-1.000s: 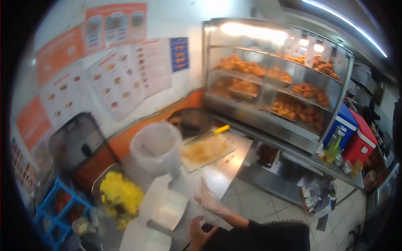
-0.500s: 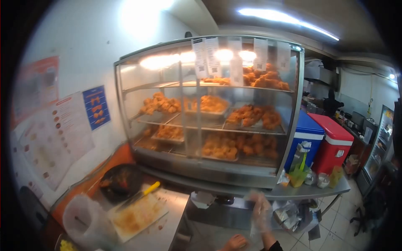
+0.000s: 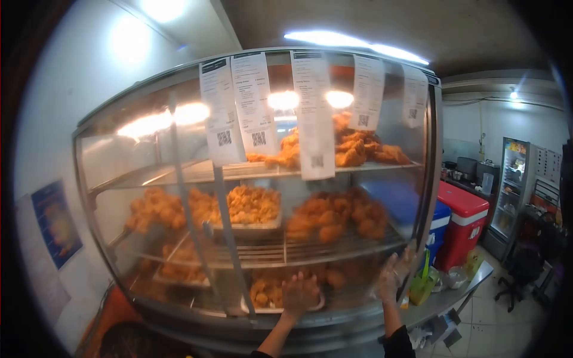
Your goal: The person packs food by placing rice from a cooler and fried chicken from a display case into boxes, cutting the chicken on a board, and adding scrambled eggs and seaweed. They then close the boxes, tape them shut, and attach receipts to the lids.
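A glass display case (image 3: 352,262) with a metal frame fills the middle, with fried chicken (image 3: 337,215) on its shelves. My left hand (image 3: 301,293) is raised before the lower glass, fingers spread, with nothing seen in it. Behind it, a tray of fried pieces (image 3: 262,293) is partly hidden. My right hand (image 3: 391,279), in a clear plastic glove, is up near the case's right edge with its fingers apart and holds nothing visible. Whether either hand touches the glass is unclear.
Printed receipts (image 3: 313,119) hang along the case's top. To the right stand a blue cooler (image 3: 440,225), a red cooler (image 3: 462,209) and a green container (image 3: 421,289) on a metal counter (image 3: 474,283). A chair (image 3: 518,268) and a drinks fridge (image 3: 507,191) are farther back.
The view has come closer to the case and turned right. Both hands have risen from below the counter edge to the front of the case. The cutting board has left the view.
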`<state>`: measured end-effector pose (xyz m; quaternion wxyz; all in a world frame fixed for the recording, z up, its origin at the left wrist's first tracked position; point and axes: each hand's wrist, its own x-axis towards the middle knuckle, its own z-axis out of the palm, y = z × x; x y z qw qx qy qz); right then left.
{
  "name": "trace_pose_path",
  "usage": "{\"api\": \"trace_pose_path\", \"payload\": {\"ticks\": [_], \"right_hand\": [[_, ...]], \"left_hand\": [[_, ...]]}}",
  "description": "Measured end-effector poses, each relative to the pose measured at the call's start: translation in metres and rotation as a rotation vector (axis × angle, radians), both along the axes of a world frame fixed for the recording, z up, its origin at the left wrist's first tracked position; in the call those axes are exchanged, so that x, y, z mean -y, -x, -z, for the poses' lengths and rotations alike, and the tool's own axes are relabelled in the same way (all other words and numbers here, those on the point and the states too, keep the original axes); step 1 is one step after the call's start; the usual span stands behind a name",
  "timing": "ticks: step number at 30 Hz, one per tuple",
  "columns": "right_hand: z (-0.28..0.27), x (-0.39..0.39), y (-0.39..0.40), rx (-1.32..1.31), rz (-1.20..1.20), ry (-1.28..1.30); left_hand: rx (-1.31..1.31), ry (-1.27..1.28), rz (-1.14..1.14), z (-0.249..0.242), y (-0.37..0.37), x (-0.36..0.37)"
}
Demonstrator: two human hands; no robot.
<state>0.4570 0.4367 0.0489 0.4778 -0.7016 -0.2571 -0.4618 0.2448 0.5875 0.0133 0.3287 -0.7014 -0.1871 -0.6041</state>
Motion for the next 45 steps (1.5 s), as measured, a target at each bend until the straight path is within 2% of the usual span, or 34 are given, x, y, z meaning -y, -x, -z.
{"api": "trace_pose_path", "payload": {"ticks": [3, 4, 7, 11, 15, 18, 21, 22, 24, 25, 26, 27, 29, 30, 32, 33, 35, 36, 37, 39, 40, 44, 45], "right_hand": [[0.012, 0.0, -0.006, -0.022, -0.007, 0.185], [0.007, 0.002, 0.017, 0.13, 0.093, 0.224], [0.0, 0.012, 0.032, 0.135, 0.059, 0.294], [-0.013, 0.016, 0.056, 0.062, -0.108, 0.379], [-0.037, 0.014, 0.081, -0.054, -0.421, 0.461], [-0.081, 0.022, 0.079, -0.056, -0.594, 0.457], [-0.164, 0.021, 0.058, 0.201, -0.439, 0.351], [-0.193, 0.016, 0.05, 0.318, -0.366, 0.343], [-0.258, 0.002, 0.03, 0.723, -0.136, 0.337], [-0.286, -0.002, 0.043, 0.577, -0.263, 0.334], [-0.307, -0.005, 0.055, 0.43, -0.388, 0.329], [-0.316, -0.01, 0.048, 0.429, -0.394, 0.327], [-0.327, -0.021, 0.029, 0.616, -0.336, 0.561], [-0.335, -0.025, 0.023, 0.614, -0.347, 0.56], [-0.348, -0.034, 0.012, 0.438, -0.638, 0.723], [-0.35, -0.035, -0.001, 0.441, -0.648, 0.724], [-0.354, -0.038, -0.012, 0.899, -0.389, 0.832], [-0.353, -0.031, -0.012, 0.275, -0.734, 0.729], [-0.351, -0.031, -0.008, 0.285, -0.737, 0.729], [-0.351, -0.03, 0.003, 0.076, -0.816, 0.484], [-0.351, -0.025, 0.011, -0.124, -0.857, 0.4], [-0.353, -0.031, 0.001, -0.031, -0.742, 0.456], [-0.353, -0.03, 0.004, -0.029, -0.871, 0.473]], "left_hand": [[-0.105, 0.02, -0.039, 0.01, 0.012, -0.006], [-0.111, 0.023, -0.028, 0.013, 0.016, -0.006], [-0.121, 0.018, 0.015, 0.01, 0.028, -0.008], [0.023, 0.124, 0.375, 0.008, 0.042, -0.006], [-0.1, 0.178, 0.624, 0.024, 0.026, 0.008], [-0.225, 0.22, 0.803, 0.037, 0.01, 0.015], [-0.304, 0.268, 0.887, 0.047, -0.003, 0.014], [-0.305, 0.273, 0.886, 0.043, -0.011, 0.019], [0.192, 0.129, 0.55, 0.031, -0.029, 0.026], [0.256, 0.11, 0.415, 0.03, -0.024, 0.022], [0.241, 0.1, 0.313, 0.029, -0.014, 0.015], [0.219, 0.09, 0.234, 0.028, -0.004, 0.008], [0.176, 0.083, 0.127, 0.026, 0.016, -0.004], [0.161, 0.08, 0.087, 0.027, 0.025, -0.008], [0.142, 0.081, 0.038, 0.026, 0.038, -0.014], [0.136, 0.083, 0.023, 0.027, 0.043, -0.015], [0.124, 0.084, -0.003, 0.027, 0.049, -0.019], [0.116, 0.084, -0.012, 0.027, 0.051, -0.02], [0.114, 0.081, -0.023, 0.026, 0.052, -0.021], [0.117, 0.076, -0.038, 0.025, 0.053, -0.022], [0.116, 0.073, -0.043, 0.024, 0.054, -0.023], [0.104, 0.056, -0.055, 0.019, 0.053, -0.023], [0.1, 0.051, -0.053, 0.018, 0.053, -0.022]]}}
